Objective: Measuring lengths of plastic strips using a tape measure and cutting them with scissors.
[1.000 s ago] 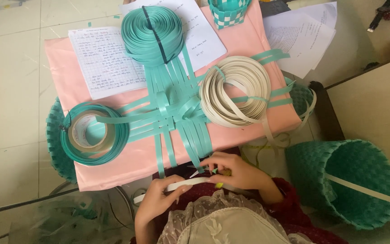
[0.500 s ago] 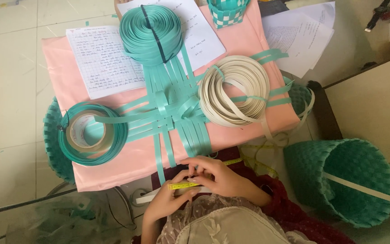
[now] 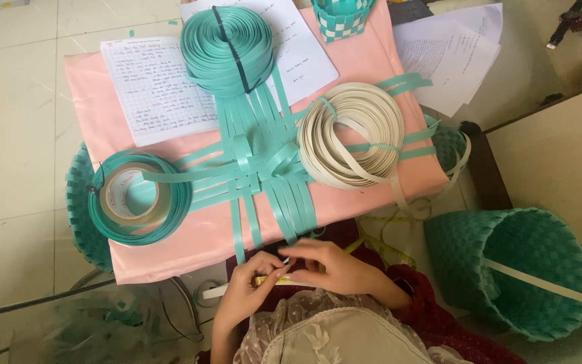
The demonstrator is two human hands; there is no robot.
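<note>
Head view shows both hands meeting at lower centre of the frame, just below the near edge of the pink cloth-covered surface [image 3: 190, 243]. Left hand [image 3: 247, 290] is closed in a pinch on a narrow yellow strip, apparently a measuring tape [image 3: 267, 280], with a pale strip end [image 3: 213, 291] projecting to its left. Right hand [image 3: 328, 264] is curled, fingertips touching the same yellow strip from the other side and lying close to the free ends of the flat teal plastic weaving strips [image 3: 284, 209] that hang over the surface edge. These strips cross in a partly woven mat [image 3: 254, 165] at mid-surface.

Judged step: measuring or marking strip ends at the near edge. The next move calls for steady alignment of tape against one strip end without disturbing the crossing.

Surroundings: large teal strip coil [image 3: 227, 47] at upper centre; cream strip coil [image 3: 351, 135] to the right; teal coil around a tape roll [image 3: 133, 199] at left; handwritten sheets [image 3: 149, 87] at upper left; finished teal woven basket [image 3: 513, 269] on its side at lower right.
</note>
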